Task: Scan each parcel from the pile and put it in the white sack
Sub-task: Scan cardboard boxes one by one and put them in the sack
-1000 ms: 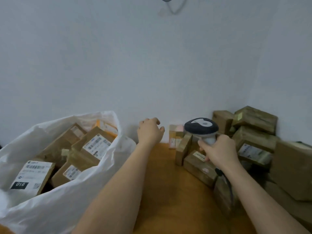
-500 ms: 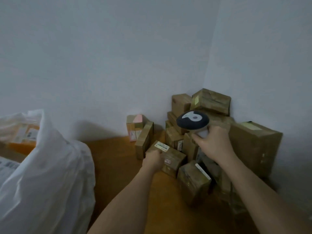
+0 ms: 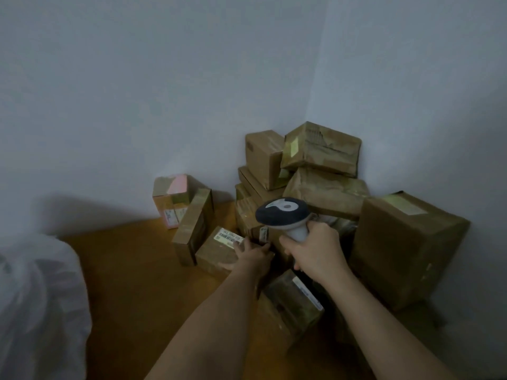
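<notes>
The picture was dim and a bit blurry, so I could not read the label [image 3: 228,238] on the small box [image 3: 216,256]. The sack [image 3: 35,303] was cut off at the left edge, and I could not see inside it. My left hand [image 3: 253,256] lay on the right end of the small box, with fingers spread over its top edge; I could not tell if it had a real grip. That box sat on the table [image 3: 131,270], at the front of the pile [image 3: 315,187] in the corner. My right hand [image 3: 315,253] was closed tight around the scanner [image 3: 284,213] handle, with the dark head tipped toward the pile. My hands were close together but not touching. My right arm hid part of the boxes behind it. Another box [image 3: 295,303] lay low between my two arms.
</notes>
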